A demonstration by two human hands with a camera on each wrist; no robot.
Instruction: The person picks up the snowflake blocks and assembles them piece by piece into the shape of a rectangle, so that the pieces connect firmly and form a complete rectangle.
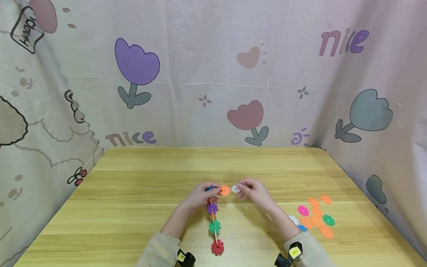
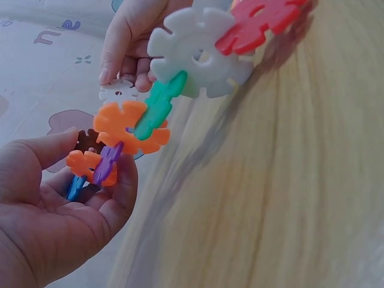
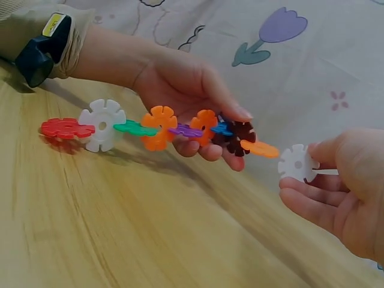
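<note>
My left hand (image 1: 197, 198) grips a chain of interlocked plastic snowflake discs near its far end, thumb on a dark brown disc (image 3: 241, 138) beside a blue one (image 3: 221, 128). From there the chain runs toward me through orange, purple (image 1: 212, 208), green (image 1: 214, 226) and white discs to a red disc (image 1: 217, 247). On the other side of the brown disc, an orange disc (image 1: 225, 190) sticks out to the right. My right hand (image 1: 255, 193) pinches a white snowflake disc (image 3: 295, 164) between thumb and fingers, its edge close to that orange disc.
On the right of the wooden table (image 1: 140, 222) lies a loose group of discs: several orange ones (image 1: 317, 212), a pink (image 1: 303, 210), a green (image 1: 328, 220), a white (image 1: 293, 220) and a blue (image 1: 302, 228). A printed curtain (image 1: 193, 55) hangs behind the table.
</note>
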